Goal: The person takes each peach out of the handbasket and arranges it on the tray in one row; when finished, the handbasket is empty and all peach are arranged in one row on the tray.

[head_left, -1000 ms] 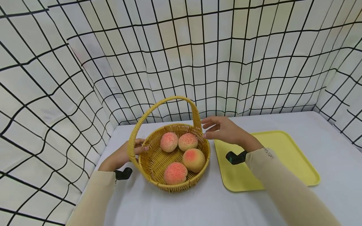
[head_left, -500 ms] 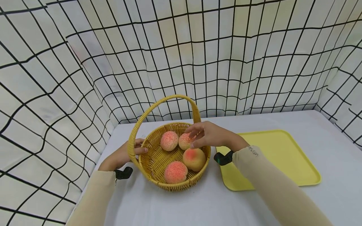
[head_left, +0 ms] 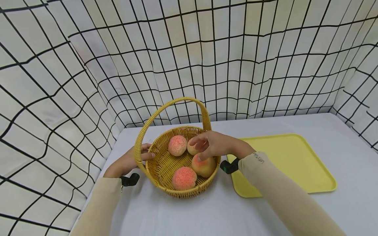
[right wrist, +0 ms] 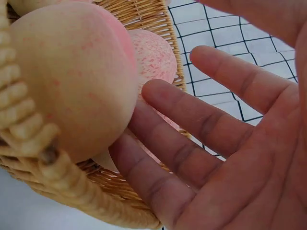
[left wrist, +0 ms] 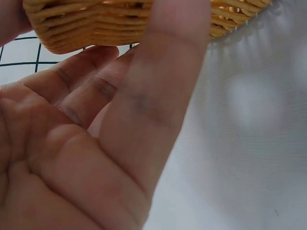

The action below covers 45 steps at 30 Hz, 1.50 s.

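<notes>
A yellow wicker basket (head_left: pixel 159 170) with a tall arched handle holds several pink-and-yellow peaches. My left hand (head_left: pixel 127 162) holds its left side, below the handle's foot; the thumb reaches over the rim, and the other fingers are partly hidden. In the left wrist view, the left hand (left wrist: pixel 86 139) lies against the woven wall. Over the basket's right part hovers my right hand (head_left: pixel 217 143), fingers spread and bent a little. It partly covers the back right peach (head_left: pixel 192 146). The right wrist view has a large peach (right wrist: pixel 72 81) beside the fingertips; contact is unclear.
To the right, a yellow tray (head_left: pixel 289 164) lies flat on the white table (head_left: pixel 189 216), partly under the right forearm. White walls (head_left: pixel 224 65) with a black grid surround the table at the back and sides.
My right hand has moved left and slightly down, from beside the handle's right foot to above the right-hand peaches. The left hand and basket stay in place.
</notes>
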{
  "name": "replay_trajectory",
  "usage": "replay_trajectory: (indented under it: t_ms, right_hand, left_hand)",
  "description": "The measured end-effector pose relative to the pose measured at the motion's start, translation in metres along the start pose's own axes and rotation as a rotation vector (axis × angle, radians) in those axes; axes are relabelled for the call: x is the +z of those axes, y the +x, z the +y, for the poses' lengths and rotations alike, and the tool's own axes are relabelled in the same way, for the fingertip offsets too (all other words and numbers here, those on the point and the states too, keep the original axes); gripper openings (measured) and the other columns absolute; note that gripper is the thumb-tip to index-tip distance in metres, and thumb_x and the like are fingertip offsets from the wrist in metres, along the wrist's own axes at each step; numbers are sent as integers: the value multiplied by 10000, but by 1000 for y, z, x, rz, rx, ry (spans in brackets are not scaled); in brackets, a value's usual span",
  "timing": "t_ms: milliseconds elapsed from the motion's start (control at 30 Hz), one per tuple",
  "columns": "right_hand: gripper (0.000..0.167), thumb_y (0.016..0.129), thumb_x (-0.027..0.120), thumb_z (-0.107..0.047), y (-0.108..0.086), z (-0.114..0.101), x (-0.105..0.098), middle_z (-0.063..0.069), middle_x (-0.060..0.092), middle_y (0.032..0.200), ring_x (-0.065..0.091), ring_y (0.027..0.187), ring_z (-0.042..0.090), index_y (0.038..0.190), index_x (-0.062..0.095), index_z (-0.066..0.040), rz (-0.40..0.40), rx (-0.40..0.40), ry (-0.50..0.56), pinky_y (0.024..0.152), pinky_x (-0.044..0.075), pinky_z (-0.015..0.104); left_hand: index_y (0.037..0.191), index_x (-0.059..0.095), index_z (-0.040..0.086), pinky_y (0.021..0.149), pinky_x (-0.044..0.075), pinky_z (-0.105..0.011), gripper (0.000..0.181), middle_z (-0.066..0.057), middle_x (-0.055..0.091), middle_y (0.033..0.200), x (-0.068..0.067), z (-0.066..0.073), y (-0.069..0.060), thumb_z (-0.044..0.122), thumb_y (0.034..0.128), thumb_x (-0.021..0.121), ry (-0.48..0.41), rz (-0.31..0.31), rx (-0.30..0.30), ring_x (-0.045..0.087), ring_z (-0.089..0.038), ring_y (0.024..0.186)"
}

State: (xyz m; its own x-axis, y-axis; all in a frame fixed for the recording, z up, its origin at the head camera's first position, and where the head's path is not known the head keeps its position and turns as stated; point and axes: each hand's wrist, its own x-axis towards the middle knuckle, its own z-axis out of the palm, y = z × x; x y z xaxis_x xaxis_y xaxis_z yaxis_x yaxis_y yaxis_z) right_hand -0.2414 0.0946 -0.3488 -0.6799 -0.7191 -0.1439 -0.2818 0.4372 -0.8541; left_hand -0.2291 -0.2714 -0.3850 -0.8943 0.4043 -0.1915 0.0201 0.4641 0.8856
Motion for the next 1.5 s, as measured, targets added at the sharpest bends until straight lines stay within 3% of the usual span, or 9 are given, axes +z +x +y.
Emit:
replay_trajectory:
  t_ms: [233, 400, 600, 900, 1067, 1233, 1500]
  right_hand:
    - [578, 819, 807, -87, 5, -3, 2, 109, 669, 1355, 600, 1286, 230, 1372, 641, -74, -42, 5, -50, 1096, 467, 411]
    - [640, 768, 817, -51, 7, -5, 7, 83, 651, 1397, 579, 1292, 187, 1385, 650, -78, -62, 61, -77, 1116, 443, 399]
    - [781, 692, 819, -21, 8, -9, 12, -2, 639, 1403, 576, 1155, 152, 1443, 628, -116, -106, 143, -126, 955, 515, 331]
    - [750, 692, 838, 0, 10, -13, 15, -106, 653, 1219, 562, 1085, 155, 1406, 662, -150, -118, 175, -247, 850, 527, 302]
    - [725, 703, 918, -83, 12, -11, 17, -99, 664, 1202, 583, 1068, 140, 1384, 679, -146, -114, 181, -255, 882, 526, 313]
    - [744, 710, 957, -195, 13, -12, 20, -100, 661, 1184, 587, 1062, 127, 1395, 668, -152, -128, 191, -342, 936, 508, 334]
    - [807, 700, 954, -219, 13, -14, 28, -93, 638, 1204, 550, 1080, 146, 1437, 628, -172, -141, 218, -435, 962, 481, 355]
  left_hand:
    - [1407, 541, -95, 741, 609, -350, 497, -244, 721, 1131, -1, 3, -2, 153, 990, 652, -11, 2, 21, 739, -216, 924]
    - [1404, 542, -95, 739, 609, -352, 495, -241, 718, 1128, -1, 2, -2, 156, 992, 655, -6, 6, 9, 737, -217, 926]
    - [1413, 539, -82, 737, 614, -362, 501, -221, 726, 1111, -1, 1, -2, 160, 990, 657, -16, 1, -4, 747, -233, 923]
    - [1413, 542, -77, 722, 615, -369, 506, -224, 728, 1099, -2, 0, -3, 167, 986, 661, -15, 6, -6, 748, -233, 901]
    - [1422, 538, -76, 722, 615, -370, 509, -234, 729, 1108, -1, 0, -3, 165, 989, 653, -11, 1, -7, 747, -235, 902]
    - [1443, 528, -60, 739, 615, -373, 532, -227, 735, 1120, 0, 0, -2, 184, 988, 657, -9, 1, -19, 750, -243, 917]
    - [1453, 524, -39, 755, 616, -378, 533, -216, 731, 1135, 2, -1, -2, 192, 992, 658, -16, 2, -35, 751, -244, 934]
